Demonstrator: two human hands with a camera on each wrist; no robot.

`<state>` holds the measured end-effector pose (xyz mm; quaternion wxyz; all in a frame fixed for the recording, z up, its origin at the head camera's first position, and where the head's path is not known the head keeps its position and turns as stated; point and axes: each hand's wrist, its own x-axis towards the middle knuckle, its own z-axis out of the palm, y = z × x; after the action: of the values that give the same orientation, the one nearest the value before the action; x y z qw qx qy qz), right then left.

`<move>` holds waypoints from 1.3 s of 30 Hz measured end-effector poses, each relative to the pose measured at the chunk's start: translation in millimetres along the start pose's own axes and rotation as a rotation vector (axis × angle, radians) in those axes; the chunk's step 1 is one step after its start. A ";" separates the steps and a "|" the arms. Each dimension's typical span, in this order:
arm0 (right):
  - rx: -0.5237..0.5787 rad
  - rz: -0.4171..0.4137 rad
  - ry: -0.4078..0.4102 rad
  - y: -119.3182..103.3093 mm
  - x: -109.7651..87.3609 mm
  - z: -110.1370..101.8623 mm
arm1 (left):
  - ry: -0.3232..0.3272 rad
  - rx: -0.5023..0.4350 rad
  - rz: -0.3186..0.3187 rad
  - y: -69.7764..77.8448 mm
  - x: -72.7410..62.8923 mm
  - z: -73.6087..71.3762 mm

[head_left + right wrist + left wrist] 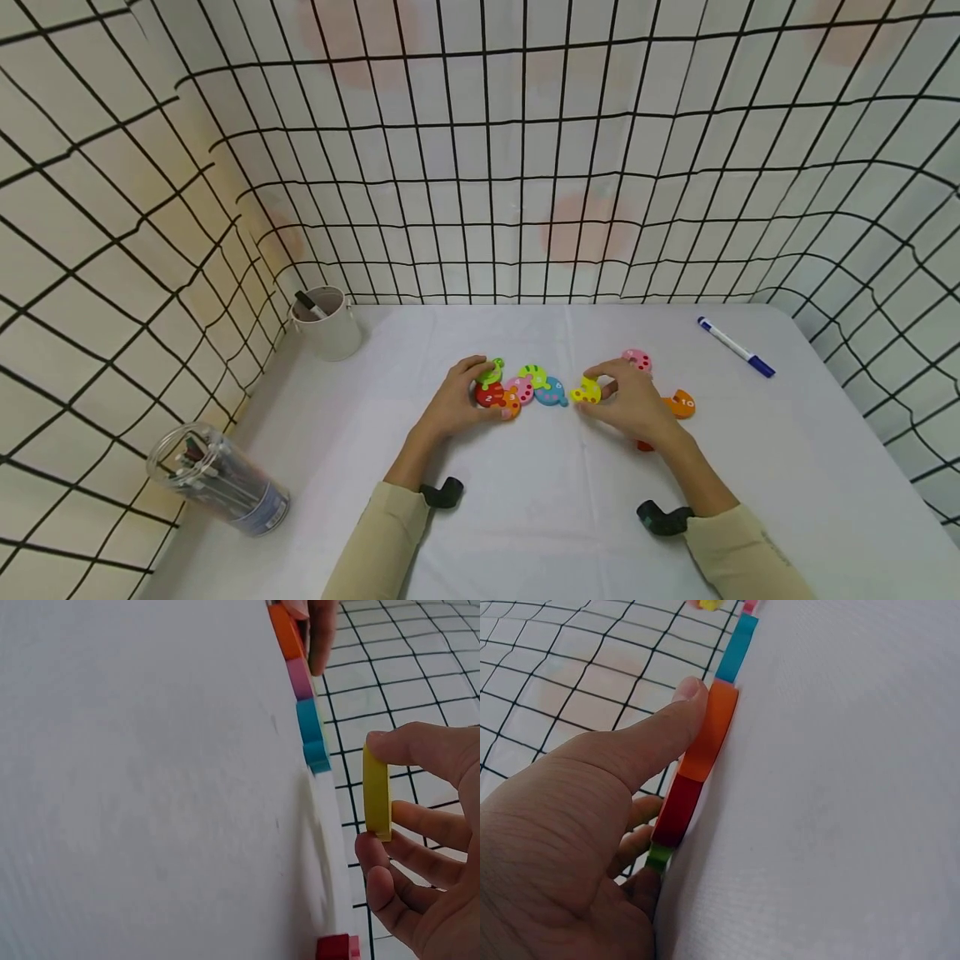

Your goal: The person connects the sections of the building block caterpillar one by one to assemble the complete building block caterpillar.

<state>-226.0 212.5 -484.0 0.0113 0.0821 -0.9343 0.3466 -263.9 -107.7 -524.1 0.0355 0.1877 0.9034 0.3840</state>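
A chain of joined, numbered puzzle pieces lies on the white table: a green piece (491, 372), a red piece (489, 395), an orange piece (709, 733), a pink piece (521, 389), a lime piece (534, 375) and a blue piece (551, 392). My left hand (455, 402) grips the chain's left end, thumb against the orange piece, fingers near the green one. Between thumb and fingers, my right hand (628, 402) pinches a yellow puzzle piece (376, 791), raised off the table just right of the blue piece, apart from it.
Around the right hand lie a pink spotted piece (637, 358), an orange piece (682, 404) and a partly hidden red piece (645, 446). A marker (737, 347) lies at right. At left stand a white cup (333, 329) and a jar of pens (225, 483). Black wire grid surrounds the table.
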 end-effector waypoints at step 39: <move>-0.019 0.039 -0.073 -12.9 9.7 33.8 | 0.002 0.021 0.018 0.7 1.3 0.2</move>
<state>-232.3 179.5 -500.6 -0.0286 0.0763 -0.9387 0.3349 -264.9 -106.7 -523.7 0.0292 0.1960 0.9057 0.3747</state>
